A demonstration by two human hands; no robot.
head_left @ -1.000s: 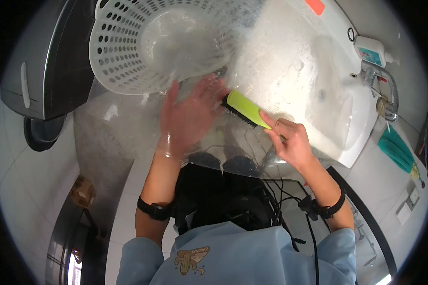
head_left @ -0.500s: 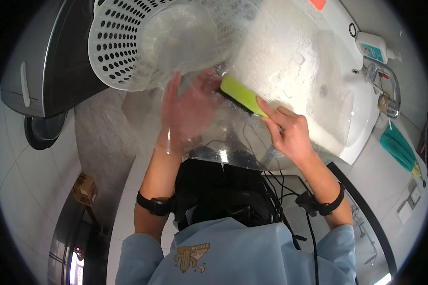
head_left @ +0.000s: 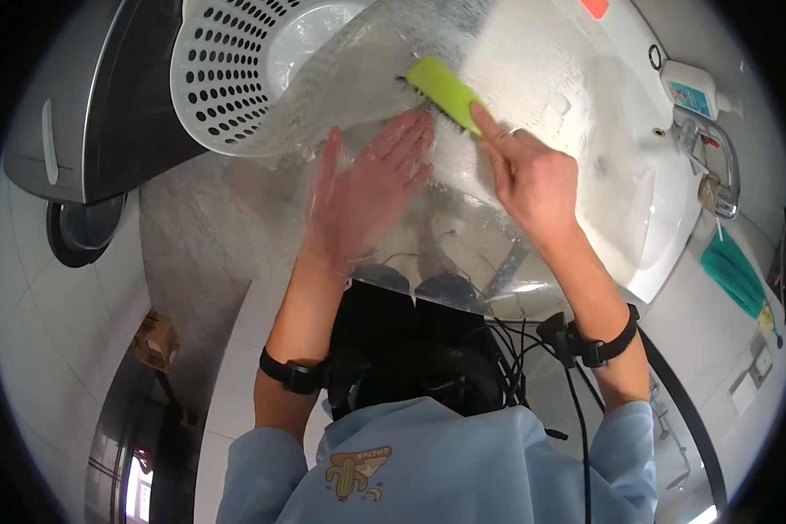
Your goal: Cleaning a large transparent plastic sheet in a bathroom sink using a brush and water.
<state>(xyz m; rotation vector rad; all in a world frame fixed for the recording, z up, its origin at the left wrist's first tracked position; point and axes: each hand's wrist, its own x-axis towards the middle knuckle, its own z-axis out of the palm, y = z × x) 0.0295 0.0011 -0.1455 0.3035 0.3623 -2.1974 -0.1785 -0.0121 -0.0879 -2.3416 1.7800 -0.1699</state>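
Over sink [head_left: 664, 262] | left hand [head_left: 367, 196] flat (fingers spread) on clear sheet [head_left: 498, 113] | right hand [head_left: 533, 179] pinching green brush [head_left: 445, 87]

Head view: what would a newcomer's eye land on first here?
The lime-green brush at top centre, gripped by the right hand and pressed on a clear plastic sheet held over the white sink. Beside it the left hand lies flat on the sheet. A white perforated basket sits at upper left, partly under the sheet.
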